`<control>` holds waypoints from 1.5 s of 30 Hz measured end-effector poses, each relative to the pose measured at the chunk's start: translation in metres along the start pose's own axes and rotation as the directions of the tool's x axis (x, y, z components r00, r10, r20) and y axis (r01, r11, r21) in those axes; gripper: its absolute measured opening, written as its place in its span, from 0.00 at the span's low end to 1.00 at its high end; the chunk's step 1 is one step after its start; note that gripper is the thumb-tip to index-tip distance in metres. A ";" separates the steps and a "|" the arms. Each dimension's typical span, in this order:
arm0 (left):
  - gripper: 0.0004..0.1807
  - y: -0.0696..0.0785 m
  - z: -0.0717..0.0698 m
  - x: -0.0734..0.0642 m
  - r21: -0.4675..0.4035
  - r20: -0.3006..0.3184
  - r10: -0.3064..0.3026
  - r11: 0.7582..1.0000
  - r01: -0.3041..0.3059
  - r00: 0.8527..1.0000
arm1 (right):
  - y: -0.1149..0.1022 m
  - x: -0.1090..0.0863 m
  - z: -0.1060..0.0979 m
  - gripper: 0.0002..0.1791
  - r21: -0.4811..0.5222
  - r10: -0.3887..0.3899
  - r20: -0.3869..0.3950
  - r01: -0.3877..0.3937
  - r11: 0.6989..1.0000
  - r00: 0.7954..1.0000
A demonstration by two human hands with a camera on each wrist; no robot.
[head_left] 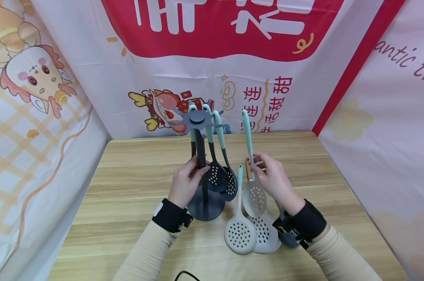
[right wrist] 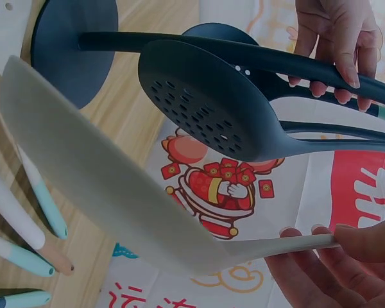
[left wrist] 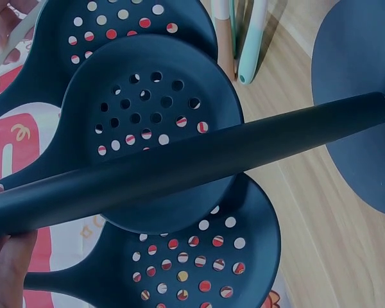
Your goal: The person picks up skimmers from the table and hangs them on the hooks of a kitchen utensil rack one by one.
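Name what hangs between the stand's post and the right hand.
In the head view, two dark skimmers hang between the post and the right hand, one partly behind the other.

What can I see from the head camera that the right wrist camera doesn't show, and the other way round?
Only the head view: the stand's spoked top, both sleeves, the wristbands, and the holes in the pale skimmer.

Only the right wrist view: three turquoise handle ends on the table, where the head view shows one.

Both: the left hand gripping the stand's pole, the right hand holding the skimmer, and dark perforated spoons.
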State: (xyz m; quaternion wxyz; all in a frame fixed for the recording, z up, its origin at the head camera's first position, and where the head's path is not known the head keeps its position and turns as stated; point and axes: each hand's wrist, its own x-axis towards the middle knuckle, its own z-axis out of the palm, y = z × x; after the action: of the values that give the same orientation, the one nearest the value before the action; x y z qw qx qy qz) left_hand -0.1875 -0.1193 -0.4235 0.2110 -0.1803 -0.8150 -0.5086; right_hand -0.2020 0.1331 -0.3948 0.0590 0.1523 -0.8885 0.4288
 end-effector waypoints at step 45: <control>0.13 0.005 0.014 -0.005 0.030 -0.110 0.037 0.999 -0.034 0.993 | -0.027 -0.014 -0.004 0.18 0.050 -0.219 -0.071 0.222 0.974 0.973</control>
State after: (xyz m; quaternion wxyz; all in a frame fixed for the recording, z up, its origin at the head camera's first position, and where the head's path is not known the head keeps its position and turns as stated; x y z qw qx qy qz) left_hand -0.1828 -0.1045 -0.4281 0.2674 -0.1633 -0.8059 -0.5024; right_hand -0.1802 0.1229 -0.3753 0.1307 0.2376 -0.8509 0.4499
